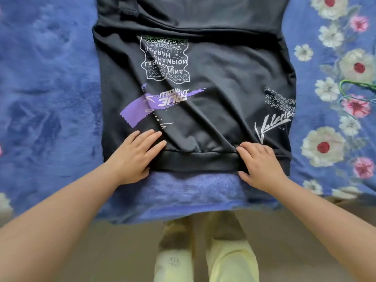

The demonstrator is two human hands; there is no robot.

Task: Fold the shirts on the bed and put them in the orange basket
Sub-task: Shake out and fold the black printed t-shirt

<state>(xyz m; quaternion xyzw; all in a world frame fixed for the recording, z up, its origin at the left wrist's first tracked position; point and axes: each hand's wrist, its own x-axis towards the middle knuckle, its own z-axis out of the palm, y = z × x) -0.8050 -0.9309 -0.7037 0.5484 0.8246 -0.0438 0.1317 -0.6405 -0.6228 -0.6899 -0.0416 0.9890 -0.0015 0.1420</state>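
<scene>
— Where's the shirt lying?

— The black printed shirt is spread on the bed, long axis running straight away from the person: ribbed hem at the near edge, the rest reaching far and out of view.

— And the hands?

— Both at that hem. The left hand lies flat, fingers straight, pressing the cloth near the left corner. The right hand sits near the right corner, fingers mostly straight, thumb at the hem's near edge; I can't tell if it pinches.

— So either hand can start?

— I'd say so; they're equally near. A fold probably lifts the hem away, toward the far end. No orange basket in sight.
</scene>
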